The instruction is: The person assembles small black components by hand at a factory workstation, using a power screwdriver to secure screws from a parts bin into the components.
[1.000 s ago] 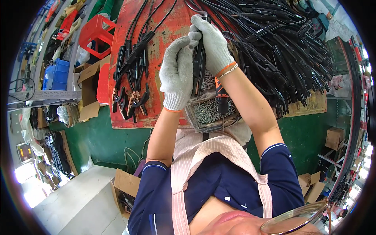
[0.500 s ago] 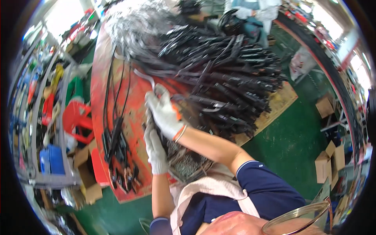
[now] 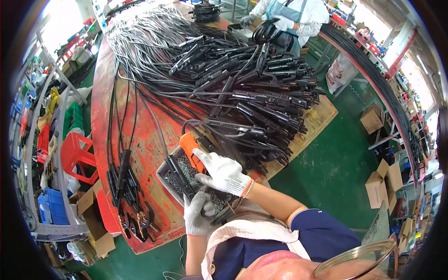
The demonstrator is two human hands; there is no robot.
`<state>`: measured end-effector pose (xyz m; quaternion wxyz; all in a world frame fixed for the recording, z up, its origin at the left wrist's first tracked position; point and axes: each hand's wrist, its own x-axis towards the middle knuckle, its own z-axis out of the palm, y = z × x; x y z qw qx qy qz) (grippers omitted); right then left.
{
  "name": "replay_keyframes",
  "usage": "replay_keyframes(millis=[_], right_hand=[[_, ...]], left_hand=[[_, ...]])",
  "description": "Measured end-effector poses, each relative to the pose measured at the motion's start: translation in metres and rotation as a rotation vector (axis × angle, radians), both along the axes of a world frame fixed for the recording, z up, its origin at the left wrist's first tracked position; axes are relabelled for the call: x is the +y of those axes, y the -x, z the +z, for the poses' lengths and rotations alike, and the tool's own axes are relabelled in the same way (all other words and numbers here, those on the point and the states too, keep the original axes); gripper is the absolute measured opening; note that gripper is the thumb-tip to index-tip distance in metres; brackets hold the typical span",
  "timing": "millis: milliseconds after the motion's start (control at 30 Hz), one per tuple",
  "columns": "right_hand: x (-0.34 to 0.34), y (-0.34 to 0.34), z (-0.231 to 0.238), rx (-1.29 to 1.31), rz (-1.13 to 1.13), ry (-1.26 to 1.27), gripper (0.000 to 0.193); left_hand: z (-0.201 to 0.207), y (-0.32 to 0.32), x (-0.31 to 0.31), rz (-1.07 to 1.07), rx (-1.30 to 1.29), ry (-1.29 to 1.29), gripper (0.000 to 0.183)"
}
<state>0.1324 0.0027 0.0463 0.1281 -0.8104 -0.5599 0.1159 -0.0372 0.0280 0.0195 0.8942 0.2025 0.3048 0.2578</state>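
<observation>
My left hand (image 3: 198,217), in a white-grey glove, curls around the lower end of a black clamp handle (image 3: 179,176). A dark cable runs from the handle's upper end toward the far bundle. The handle slants over a grey box (image 3: 164,179) of small metal screws (image 3: 215,201). My gloved right hand (image 3: 224,173) closes on an orange hand tool (image 3: 189,143), one finger laid along it and the thumb below. My glove hides part of that tool, so its exact kind does not show.
A large heap of black clamp handles (image 3: 261,100) on grey cables (image 3: 144,37) covers the red table's (image 3: 154,219) far side. Several finished-looking clamps (image 3: 123,179) lie at left. A co-worker's gloved hand (image 3: 282,23) holds coiled cable. A red stool (image 3: 77,156) stands left.
My right hand has left the cable and black handle and moved down onto the orange tool. My left hand has lowered with the handle. The view has steadied.
</observation>
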Motion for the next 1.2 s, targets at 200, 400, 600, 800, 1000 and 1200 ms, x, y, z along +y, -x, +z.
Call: replay_keyframes(millis=[200,400,600,800,1000,1200], right_hand=[[0.017,-0.001,0.006,0.219,-0.147,0.133,0.094],[-0.007,-0.008,-0.021,0.615,-0.204,-0.184,0.104],[-0.059,-0.025,0.030,1.341,-0.381,-1.009,0.044],[-0.092,-0.056,0.069,1.066,-0.326,-1.662,0.043],[-0.121,-0.037,0.069,1.300,-0.016,-1.663,0.045],[-0.096,-0.018,0.037,1.074,-0.042,-1.469,0.044]], left_hand=[[-0.020,0.008,-0.002,-0.088,-0.018,-0.041,0.029],[-0.028,0.012,-0.013,-0.063,-0.050,0.144,0.057],[-0.005,-0.005,-0.005,-0.056,0.101,-0.145,0.041],[-0.002,-0.012,0.003,-0.060,0.094,-0.067,0.040],[-0.005,-0.006,-0.006,-0.050,0.151,-0.095,0.050],[-0.011,0.008,-0.012,0.112,-0.068,-0.060,0.057]])
